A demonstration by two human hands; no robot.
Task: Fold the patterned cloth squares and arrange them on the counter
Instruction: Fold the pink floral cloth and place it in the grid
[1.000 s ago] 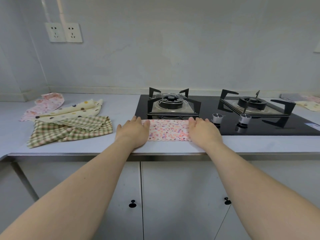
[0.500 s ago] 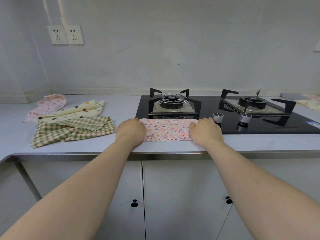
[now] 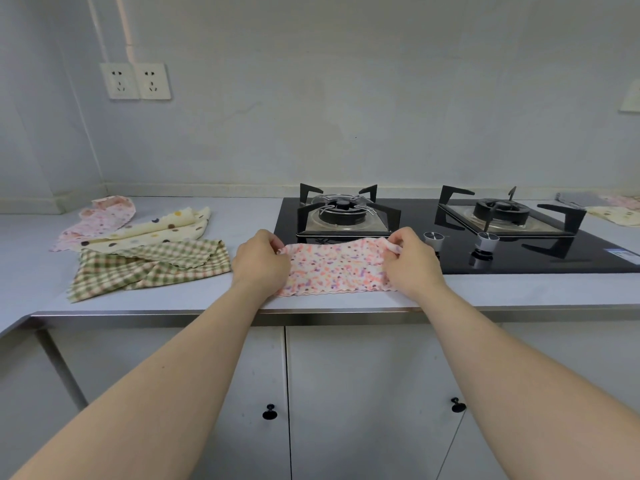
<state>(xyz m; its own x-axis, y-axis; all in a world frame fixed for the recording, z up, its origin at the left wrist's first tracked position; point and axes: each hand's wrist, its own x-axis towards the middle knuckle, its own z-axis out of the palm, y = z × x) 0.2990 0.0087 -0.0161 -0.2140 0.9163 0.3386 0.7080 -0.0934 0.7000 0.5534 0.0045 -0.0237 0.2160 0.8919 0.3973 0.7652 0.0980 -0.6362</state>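
Pink-speckled cloth (image 3: 337, 271) lies at worktop (image 3: 519, 289) front edge: soft, light, limp. My left hand (image 3: 261, 259) and right hand (image 3: 412, 263) each pinch a far corner; corners judged the best hold.

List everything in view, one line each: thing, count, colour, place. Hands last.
speckled cloth: 1, pink, orange, purple; counter front edge
checked cloth: 1, green-cream, counter left
dotted cloth: 1, cream, behind checked cloth
pink cloth: 1, pale pink, far left
other cloths: count unclear, pale, far right
hob: 1, black, counter right
hob knobs: 2, silver, hob front
wall sockets: 2, white, upper left
cabinet knobs: 2, black, doors below
left hand: 1, pinches speckled cloth's left corner
right hand: 1, pinches its right corner
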